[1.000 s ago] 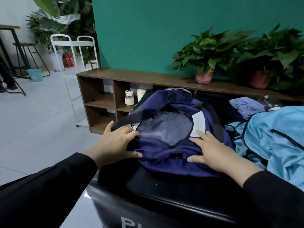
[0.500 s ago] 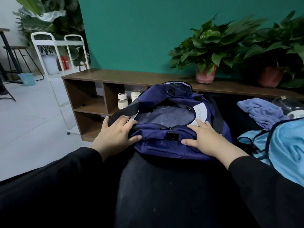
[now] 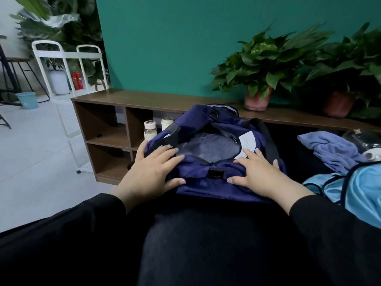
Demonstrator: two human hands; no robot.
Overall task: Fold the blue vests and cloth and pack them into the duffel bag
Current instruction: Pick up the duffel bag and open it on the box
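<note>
My left hand (image 3: 148, 174) and my right hand (image 3: 261, 175) lie flat on the navy duffel bag (image 3: 208, 182), fingers straight and spread, the grip apart and holding nothing. The bag sits on the black worktop (image 3: 299, 149) before me, its top open. To the right lie the light blue vests (image 3: 362, 190) and the blue cloth (image 3: 332, 149), both outside the bag.

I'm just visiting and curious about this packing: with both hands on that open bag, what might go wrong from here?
1. The duffel bag sits at the near edge of its black surface; both hands, left hand and right hand, press it flat, so it might slide off.
2. The mouth sags, so clothes may snag on the zipper.
3. The vests and cloth lie unfolded and bunched; they may go in crumpled.
</note>
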